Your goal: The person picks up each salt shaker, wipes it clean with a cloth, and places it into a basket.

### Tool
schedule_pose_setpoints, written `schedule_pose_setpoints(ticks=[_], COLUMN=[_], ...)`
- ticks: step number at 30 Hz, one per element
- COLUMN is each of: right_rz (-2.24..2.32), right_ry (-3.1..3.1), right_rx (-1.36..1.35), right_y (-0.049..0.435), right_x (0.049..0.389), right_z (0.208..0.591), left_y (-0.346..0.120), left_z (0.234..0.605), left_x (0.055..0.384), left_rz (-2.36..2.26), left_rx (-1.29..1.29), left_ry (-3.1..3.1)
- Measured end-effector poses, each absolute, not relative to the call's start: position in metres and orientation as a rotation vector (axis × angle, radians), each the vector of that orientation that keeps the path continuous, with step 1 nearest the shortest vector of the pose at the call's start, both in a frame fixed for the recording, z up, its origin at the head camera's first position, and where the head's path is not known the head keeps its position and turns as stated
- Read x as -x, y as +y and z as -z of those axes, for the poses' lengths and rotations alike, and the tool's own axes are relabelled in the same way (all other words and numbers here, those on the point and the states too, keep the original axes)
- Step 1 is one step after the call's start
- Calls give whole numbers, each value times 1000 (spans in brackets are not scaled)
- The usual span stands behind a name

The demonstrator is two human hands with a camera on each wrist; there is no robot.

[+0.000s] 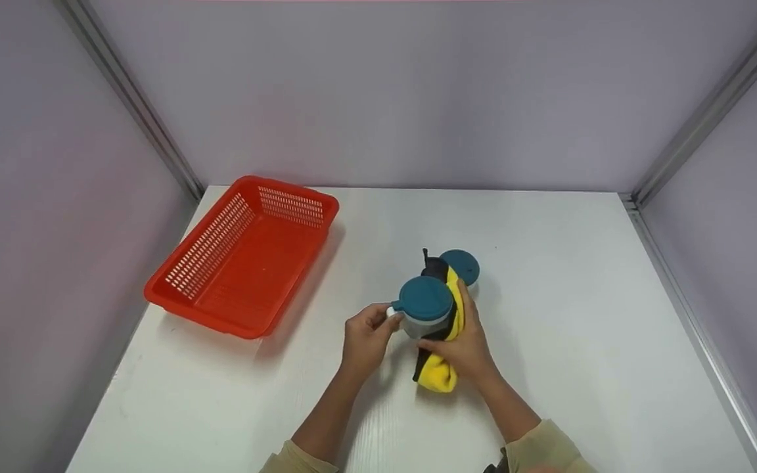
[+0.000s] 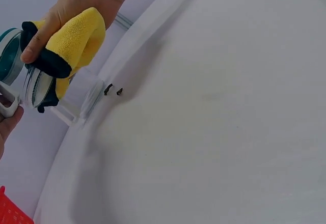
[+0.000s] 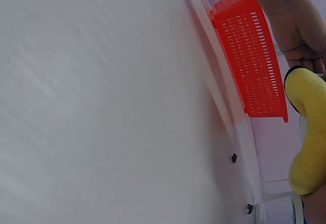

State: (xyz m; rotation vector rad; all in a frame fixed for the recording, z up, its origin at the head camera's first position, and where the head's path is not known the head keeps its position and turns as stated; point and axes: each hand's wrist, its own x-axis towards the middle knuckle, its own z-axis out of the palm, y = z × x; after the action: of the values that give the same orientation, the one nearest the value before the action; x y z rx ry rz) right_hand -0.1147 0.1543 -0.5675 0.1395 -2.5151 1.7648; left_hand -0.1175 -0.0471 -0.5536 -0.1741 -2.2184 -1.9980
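A clear jar with a teal lid (image 1: 426,297) is held up above the white table between both hands. My left hand (image 1: 367,338) pinches its white handle (image 2: 9,102). The right hand (image 1: 469,348) wraps a yellow cloth with black edging (image 1: 439,376) round the jar's side, thumb toward me. In the left wrist view the cloth (image 2: 79,35) lies between the right palm and the jar. Behind them a second jar with a teal lid (image 1: 462,265) stands on the table, partly hidden by the cloth; its clear body and handle show in the left wrist view.
A red plastic basket (image 1: 318,263) with perforated sides stands at the left of the white table (image 1: 582,315). Small dark bits (image 2: 108,89) lie on the tabletop near the second jar. Pale panels enclose the table's back and sides.
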Motion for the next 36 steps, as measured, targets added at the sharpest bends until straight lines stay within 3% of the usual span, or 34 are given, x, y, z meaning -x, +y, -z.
schedule_pose_setpoints(ticks=[16,24,36], right_rz=[-2028,-2225,-2442], right_ry=[-2426,-2266,-2116], right_rx=[-208,-268,-105], right_y=[160,163,160], right_x=[118,120,122], right_z=[565,568,567], left_y=[-53,-53,-52], left_z=[525,545,553], left_x=[111,121,123], left_rz=[2216,2274,2277], left_rx=[209,144,143], left_ry=[-2127,-2088,-2060])
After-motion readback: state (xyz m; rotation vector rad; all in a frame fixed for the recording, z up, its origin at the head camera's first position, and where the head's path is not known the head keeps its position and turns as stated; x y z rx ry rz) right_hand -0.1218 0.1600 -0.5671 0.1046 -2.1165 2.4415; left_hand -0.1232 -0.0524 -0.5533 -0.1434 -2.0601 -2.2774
